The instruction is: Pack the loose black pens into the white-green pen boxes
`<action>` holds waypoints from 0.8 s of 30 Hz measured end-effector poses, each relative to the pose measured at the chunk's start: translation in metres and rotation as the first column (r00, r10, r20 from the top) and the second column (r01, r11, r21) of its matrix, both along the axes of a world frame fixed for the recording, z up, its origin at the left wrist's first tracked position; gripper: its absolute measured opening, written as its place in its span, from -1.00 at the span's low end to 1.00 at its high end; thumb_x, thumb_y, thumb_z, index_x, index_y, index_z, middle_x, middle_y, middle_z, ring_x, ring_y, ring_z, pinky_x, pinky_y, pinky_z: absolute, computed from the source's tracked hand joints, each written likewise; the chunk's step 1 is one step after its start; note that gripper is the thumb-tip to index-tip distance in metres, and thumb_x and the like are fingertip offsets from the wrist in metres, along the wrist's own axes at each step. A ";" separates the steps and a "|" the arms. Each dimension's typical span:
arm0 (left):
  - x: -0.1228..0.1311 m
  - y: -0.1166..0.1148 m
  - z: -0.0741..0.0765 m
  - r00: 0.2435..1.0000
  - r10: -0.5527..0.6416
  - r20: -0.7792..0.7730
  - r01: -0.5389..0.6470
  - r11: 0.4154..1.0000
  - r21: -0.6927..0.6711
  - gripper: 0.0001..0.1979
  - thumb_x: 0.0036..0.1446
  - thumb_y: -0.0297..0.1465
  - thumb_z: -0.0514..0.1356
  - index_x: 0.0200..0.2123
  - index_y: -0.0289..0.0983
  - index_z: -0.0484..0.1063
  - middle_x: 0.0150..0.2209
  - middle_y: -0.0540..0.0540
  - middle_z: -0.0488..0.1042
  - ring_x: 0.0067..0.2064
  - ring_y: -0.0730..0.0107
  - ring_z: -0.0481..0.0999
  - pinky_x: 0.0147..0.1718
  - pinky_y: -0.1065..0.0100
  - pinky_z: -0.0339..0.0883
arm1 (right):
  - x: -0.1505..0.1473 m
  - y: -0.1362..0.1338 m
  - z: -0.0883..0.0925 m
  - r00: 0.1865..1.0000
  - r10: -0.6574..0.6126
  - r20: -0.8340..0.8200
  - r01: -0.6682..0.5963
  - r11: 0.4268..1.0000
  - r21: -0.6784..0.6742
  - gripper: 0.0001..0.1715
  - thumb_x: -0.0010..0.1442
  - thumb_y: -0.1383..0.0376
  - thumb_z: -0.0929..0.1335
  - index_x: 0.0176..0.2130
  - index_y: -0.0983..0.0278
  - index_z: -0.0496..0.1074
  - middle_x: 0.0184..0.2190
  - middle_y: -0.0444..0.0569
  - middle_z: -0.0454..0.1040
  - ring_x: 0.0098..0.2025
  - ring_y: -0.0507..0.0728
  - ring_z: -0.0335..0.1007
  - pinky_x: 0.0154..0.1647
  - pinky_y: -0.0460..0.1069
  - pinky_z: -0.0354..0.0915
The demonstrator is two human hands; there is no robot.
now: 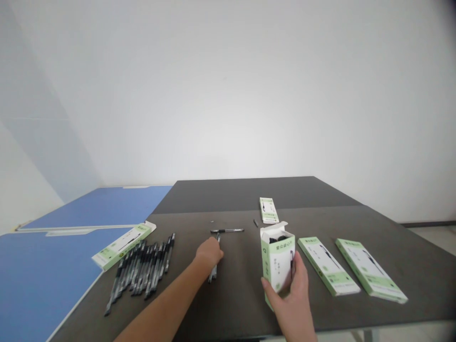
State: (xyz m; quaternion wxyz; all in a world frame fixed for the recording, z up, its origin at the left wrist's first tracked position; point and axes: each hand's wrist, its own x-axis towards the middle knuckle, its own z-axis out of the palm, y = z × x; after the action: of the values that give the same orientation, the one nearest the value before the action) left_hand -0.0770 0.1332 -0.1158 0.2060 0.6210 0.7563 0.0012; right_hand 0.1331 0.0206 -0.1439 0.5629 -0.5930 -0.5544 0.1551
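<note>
Green-and-white printed card: upright pen carton (pixel 272 256), top flaps open, dark pen ends visible in its mouth; taken as landmark. Right hand (pixel 294 294) is wrapped round its lower part, thumb on the near left side and fingers on the right, gripping it upright above the near part of the dark tabletop (pixel 237 294). Just right of the landmark, a flat pen carton (pixel 329 266) lies slantwise; farther right, a second flat carton (pixel 370 270) lies at a similar slant. Well to the left of the landmark, a loose pile of black-gripped clear gel pens (pixel 151 266), most pointing roughly away from the viewer. Between pile and landmark, left hand (pixel 209 253), fingers curled down over a few clear pens (pixel 213 274) whose ends show on both sides of it; fingertips hidden, so cannot tell whether they are pinched or only covered. Far left of the landmark, beside the pile, an open-flapped carton (pixel 123 246) crosses the line of the table edge. Left of the landmark and slightly beyond, a single pen (pixel 230 231) lies crosswise. Behind the landmark, a small dark piece (pixel 255 223), too small to identify, and near it another flat carton (pixel 269 210). Beyond all, pale wall (pixel 228 95).
</note>
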 end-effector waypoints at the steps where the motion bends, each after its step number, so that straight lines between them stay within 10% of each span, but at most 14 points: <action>1: -0.006 -0.002 0.001 1.000 0.006 -0.009 -0.006 1.000 -0.012 -0.67 0.22 -0.31 0.18 0.03 -0.30 0.35 0.01 -0.18 0.42 -0.06 0.21 0.49 -0.11 0.10 0.42 | -0.004 0.004 0.003 0.999 0.028 -0.030 -0.029 0.999 -0.024 0.06 0.04 0.15 0.39 0.32 0.36 -0.18 0.27 0.29 -0.03 0.30 0.42 -0.08 0.25 0.34 -0.02; 13: -0.053 -0.020 0.009 0.985 0.066 0.158 -0.057 0.997 -0.060 -0.68 0.23 -0.30 0.17 0.01 -0.29 0.36 0.00 -0.15 0.43 -0.07 0.21 0.49 -0.13 0.11 0.43 | -0.056 0.074 0.026 0.795 0.481 -0.369 -0.575 0.792 -0.207 0.06 -0.07 0.38 0.40 0.30 0.33 -0.13 0.31 0.18 0.00 0.33 0.28 -0.08 0.32 0.17 -0.09; 24: -0.061 -0.035 -0.007 0.862 0.240 0.446 -0.251 0.967 -0.036 -0.69 0.23 -0.29 0.16 0.00 -0.30 0.36 -0.03 -0.14 0.44 -0.11 0.24 0.50 -0.16 0.12 0.45 | -0.064 0.180 0.032 0.614 0.684 -0.394 -0.783 0.467 -0.410 -0.63 0.28 0.21 0.33 0.04 0.29 0.34 -0.01 0.02 0.42 -0.08 0.17 0.43 -0.08 0.16 0.38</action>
State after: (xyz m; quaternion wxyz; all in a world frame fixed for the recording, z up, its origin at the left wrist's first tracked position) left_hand -0.1377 0.0981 -0.1225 0.3650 0.5051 0.7614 0.1788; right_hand 0.0689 0.2010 -0.1118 0.2922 -0.4133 -0.6346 0.5840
